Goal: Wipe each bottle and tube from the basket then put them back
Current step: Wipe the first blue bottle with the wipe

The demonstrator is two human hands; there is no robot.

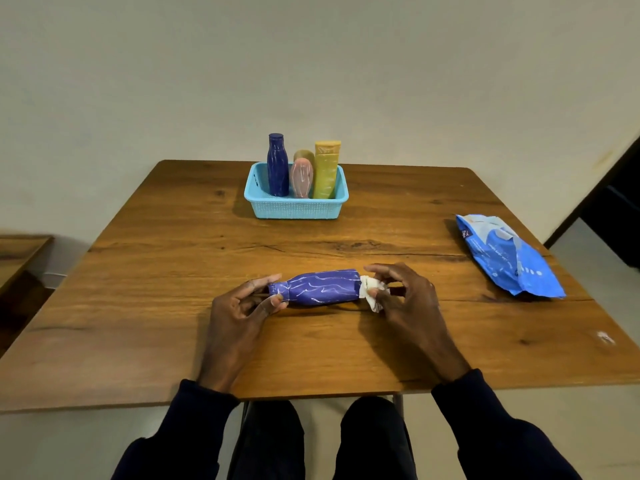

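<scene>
The left hand (242, 308) has its grip pinched on the narrow neck end of the blue bottle (322, 287), thumb on the near side and fingers on the far side. The bottle lies on its side low over the near part of the table (156, 271). Its long axis runs left to right, with the neck to the left and the flat base to the right. Whether it touches the wood I cannot tell.

Behind it, well apart toward the far edge, the basket (296, 207) holds a dark bottle (277, 166), a pink tube (302, 178) and a yellow tube (326, 169), all upright. A tan item (304, 154) is half hidden behind them.

At the base end of the blue bottle, a crumpled white wipe (371, 292) is pinched in the grip of the right hand (408, 296) and touches the base. Farther right a blue pack of wipes (509, 254) lies near the table's edge.

The whole body of the bottle lies to the left of the wipe. Any further stroke would likely run leftward along that axis, toward the steadying left hand. That hand already has the bottle for the trip back to the basket.
</scene>
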